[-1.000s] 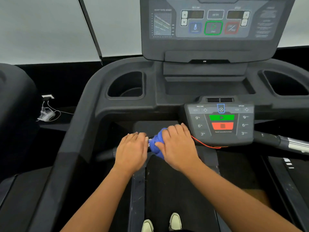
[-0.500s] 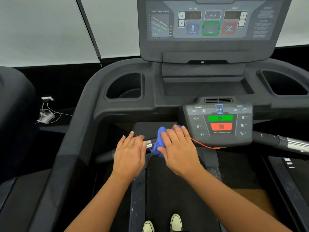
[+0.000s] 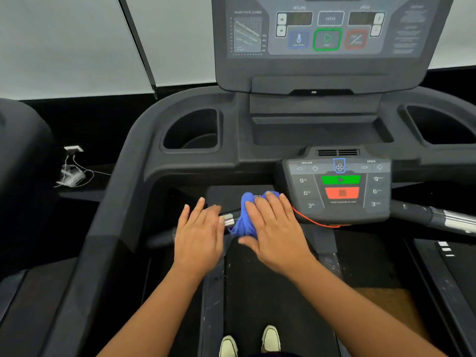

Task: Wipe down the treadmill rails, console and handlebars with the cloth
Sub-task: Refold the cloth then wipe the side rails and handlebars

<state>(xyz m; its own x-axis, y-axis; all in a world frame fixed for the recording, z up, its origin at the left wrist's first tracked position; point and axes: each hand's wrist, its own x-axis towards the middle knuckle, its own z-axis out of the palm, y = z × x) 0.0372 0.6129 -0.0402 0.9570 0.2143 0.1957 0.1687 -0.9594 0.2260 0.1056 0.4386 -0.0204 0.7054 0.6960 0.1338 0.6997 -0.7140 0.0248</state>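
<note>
A blue cloth (image 3: 244,219) is bunched on the left front handlebar (image 3: 228,219), beside its metal sensor section. My right hand (image 3: 274,229) lies flat on the cloth with straight fingers and presses it against the bar, close to the small control panel (image 3: 340,188). Just left of the cloth, my left hand (image 3: 198,235) rests on the same bar with its fingers stretched out and holds nothing. The large console display (image 3: 327,34) stands above. Out to the right runs the right handlebar (image 3: 438,217).
A red safety cord (image 3: 315,222) hangs below the control panel. Cup holders (image 3: 192,132) (image 3: 438,127) flank the console tray. The belt (image 3: 270,292) and my shoes (image 3: 270,336) are below. Another dark machine (image 3: 20,163) and a white wall plug with cables (image 3: 72,173) are at left.
Both hands gripped the bar a second ago and have opened flat. My right hand and the cloth have slid a little right, toward the control panel.
</note>
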